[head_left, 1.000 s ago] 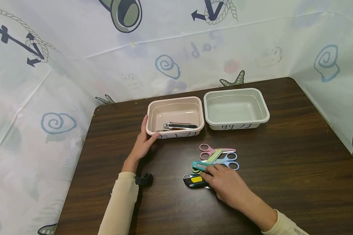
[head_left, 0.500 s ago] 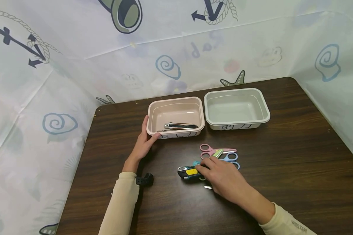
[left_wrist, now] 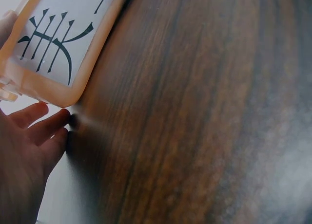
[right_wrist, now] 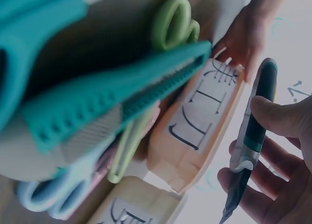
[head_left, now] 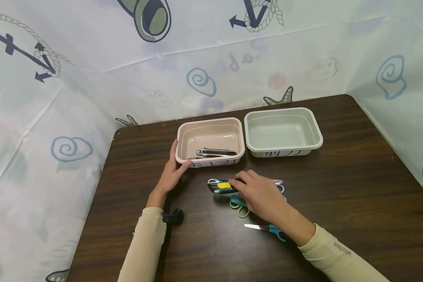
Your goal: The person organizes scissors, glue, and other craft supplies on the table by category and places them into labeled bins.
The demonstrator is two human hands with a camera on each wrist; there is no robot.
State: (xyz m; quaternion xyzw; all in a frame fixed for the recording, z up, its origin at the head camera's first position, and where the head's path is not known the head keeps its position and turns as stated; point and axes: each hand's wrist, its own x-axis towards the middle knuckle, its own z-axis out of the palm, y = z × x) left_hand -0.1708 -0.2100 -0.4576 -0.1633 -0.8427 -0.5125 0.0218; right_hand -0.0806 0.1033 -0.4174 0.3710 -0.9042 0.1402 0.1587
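Left hand (head_left: 169, 174): spread about the near-left corner of the pink bin (head_left: 211, 134) – apparently steadying it. Right hand (head_left: 261, 192): pinches the black utility knife (head_left: 219, 186), raised above the table (head_left: 356, 188) near that bin – seemingly to clear the teal cutter (head_left: 237, 200).

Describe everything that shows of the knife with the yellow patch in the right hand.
The knife has a long, dark body with teal trim, a yellow patch and a silvery loop at its left end in the head view. It looks mostly plastic. The right hand grips it in its fingers, the only contact visible. It is held crosswise above the table, in front of the pink box. Whether a blade is out is unclear.
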